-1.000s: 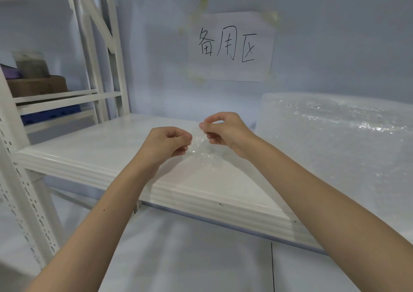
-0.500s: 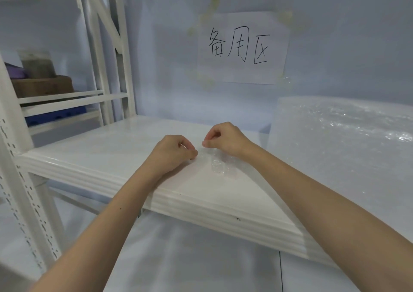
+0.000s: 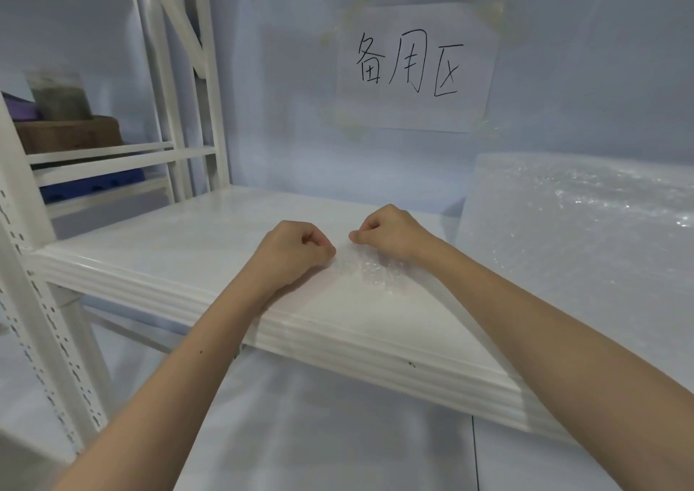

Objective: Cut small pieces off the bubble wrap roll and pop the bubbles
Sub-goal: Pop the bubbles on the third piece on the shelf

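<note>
Both hands are curled into loose fists pressing down on one small piece of bubble wrap, which lies flat on the white shelf. Left hand has its thumb tucked against the bent fingers and its knuckles sit on the piece's left edge. Right hand pinches thumb to forefinger right at the far edge of the piece. Whether either one really has the plastic pinched or is just pushing on it, I can't tell, it's see-through and mostly hidden under the fingers.

Count so far: two hands, one cut piece, one big bubble wrap roll. The roll sits on the same shelf off to the right of the piece, close to the right wrist but not touching the piece as far as I can see. Its flat end faces the piece.

The piece is near the shelf's front lip, a bit back from it. Both forearms cross over that lip. Left of the piece the shelf surface is bare all the way to the upright post, and behind it there's open surface back to the wall. The right side is the tight one, the roll boxes it in.

On the wall behind the piece, one paper sign with three handwritten characters, taped at the corners. Far left of the piece, a second rack holds a brown box with some blurry stuff on top
</note>
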`<state>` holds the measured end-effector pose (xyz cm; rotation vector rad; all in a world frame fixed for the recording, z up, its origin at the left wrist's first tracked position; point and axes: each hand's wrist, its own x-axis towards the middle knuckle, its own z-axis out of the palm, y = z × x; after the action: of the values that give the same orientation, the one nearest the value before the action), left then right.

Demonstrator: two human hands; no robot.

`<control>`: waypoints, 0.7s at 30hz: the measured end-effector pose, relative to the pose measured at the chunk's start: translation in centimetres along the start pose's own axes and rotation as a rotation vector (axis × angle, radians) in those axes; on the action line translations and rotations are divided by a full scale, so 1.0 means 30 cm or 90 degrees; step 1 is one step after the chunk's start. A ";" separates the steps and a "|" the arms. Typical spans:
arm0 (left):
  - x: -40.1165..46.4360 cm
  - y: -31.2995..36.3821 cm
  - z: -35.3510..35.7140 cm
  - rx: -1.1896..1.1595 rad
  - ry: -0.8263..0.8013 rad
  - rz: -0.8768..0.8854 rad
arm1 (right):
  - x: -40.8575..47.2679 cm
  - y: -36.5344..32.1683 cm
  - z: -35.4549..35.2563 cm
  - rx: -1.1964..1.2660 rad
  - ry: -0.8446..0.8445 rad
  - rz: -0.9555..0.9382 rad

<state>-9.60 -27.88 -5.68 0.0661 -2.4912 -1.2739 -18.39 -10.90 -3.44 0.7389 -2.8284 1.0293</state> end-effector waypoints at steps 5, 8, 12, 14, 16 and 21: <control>-0.002 -0.008 -0.002 -0.023 0.024 0.009 | -0.010 -0.005 -0.010 0.027 0.033 0.004; -0.005 -0.012 -0.004 -0.058 0.031 0.014 | -0.022 -0.011 -0.027 0.048 0.056 -0.004; -0.006 -0.013 -0.001 -0.024 0.011 0.014 | -0.045 0.019 -0.044 0.030 0.051 -0.026; -0.005 -0.014 0.002 0.003 -0.017 0.020 | -0.062 0.026 -0.047 0.013 0.050 -0.055; 0.003 -0.012 0.007 0.023 -0.053 0.021 | -0.072 0.026 -0.044 0.008 0.051 -0.076; 0.049 0.042 0.027 -0.015 -0.094 -0.014 | -0.077 0.029 -0.034 0.026 0.082 -0.086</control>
<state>-11.10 -26.78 -4.72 -0.0061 -2.6050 -1.3622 -16.84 -8.72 -3.62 0.8235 -2.6170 1.0743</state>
